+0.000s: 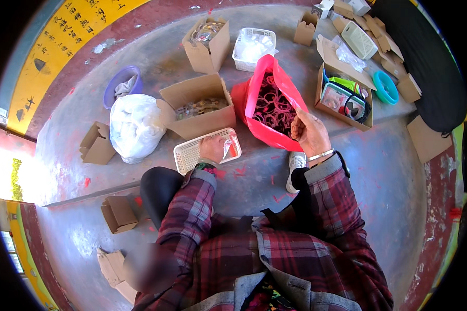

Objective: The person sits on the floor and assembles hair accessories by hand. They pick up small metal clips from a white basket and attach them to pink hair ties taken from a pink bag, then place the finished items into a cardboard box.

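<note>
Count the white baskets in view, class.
3: one basket at the left hand, another beyond the pink bag, a third back right by boxes. Others may be hidden.

left hand (211,149): back upward | right hand (312,137): fingers (296,128) curled | arms (188,207) forward

My L. hand (211,149) hides approx. the mid. of the white basket (187,154); contents of the clear-and-red pkt. (228,146) beside it are too small to ID. R. hand (312,136), fingers curled: can't tell if I hold anything. Lower pink bands (275,103) are hidden in the red bag (289,80). Cardboard box (205,122): pkts. inside are too small to ID. A blurred patch (149,268) obscures part of my L. sleeve (184,223); the bottom edge cuts off my jacket (296,249).
</note>
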`<state>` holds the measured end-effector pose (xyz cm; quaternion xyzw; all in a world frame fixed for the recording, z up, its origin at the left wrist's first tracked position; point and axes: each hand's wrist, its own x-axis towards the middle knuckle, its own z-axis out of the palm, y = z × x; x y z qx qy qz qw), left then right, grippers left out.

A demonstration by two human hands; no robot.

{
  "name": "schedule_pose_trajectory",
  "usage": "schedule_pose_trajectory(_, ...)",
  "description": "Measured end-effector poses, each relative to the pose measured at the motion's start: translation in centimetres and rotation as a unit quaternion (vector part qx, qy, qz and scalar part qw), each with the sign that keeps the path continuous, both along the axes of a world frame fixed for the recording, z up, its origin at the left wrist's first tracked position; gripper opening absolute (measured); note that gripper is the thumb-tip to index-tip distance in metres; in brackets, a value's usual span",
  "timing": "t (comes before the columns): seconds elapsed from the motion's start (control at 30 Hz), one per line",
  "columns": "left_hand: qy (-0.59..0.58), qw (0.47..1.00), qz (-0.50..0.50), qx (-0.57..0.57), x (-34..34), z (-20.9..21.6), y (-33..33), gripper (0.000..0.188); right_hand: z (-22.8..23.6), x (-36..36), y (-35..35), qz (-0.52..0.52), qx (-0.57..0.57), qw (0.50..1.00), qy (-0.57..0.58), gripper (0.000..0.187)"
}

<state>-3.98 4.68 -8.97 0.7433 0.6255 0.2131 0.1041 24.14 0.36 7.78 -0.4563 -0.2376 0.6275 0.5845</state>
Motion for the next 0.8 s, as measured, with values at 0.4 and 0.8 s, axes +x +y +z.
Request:
schedule_pose_trajectory(0.4, -0.708, 0.66, 0.034, -0.25, 2.6, 13.1, -5.2, 0.014, 0.0, -4.9, -2.1, 0.188, 0.019, 0.967, -0.173, 0.023)
schedule_pose_trajectory(0.8, -0.715, 0.657, -0.002, -0.238, 4.0, 10.5, -5.5, 0.008, -2.6, -7.2, -1.5, 0.26, 0.039, 0.942, -0.21, 0.023)
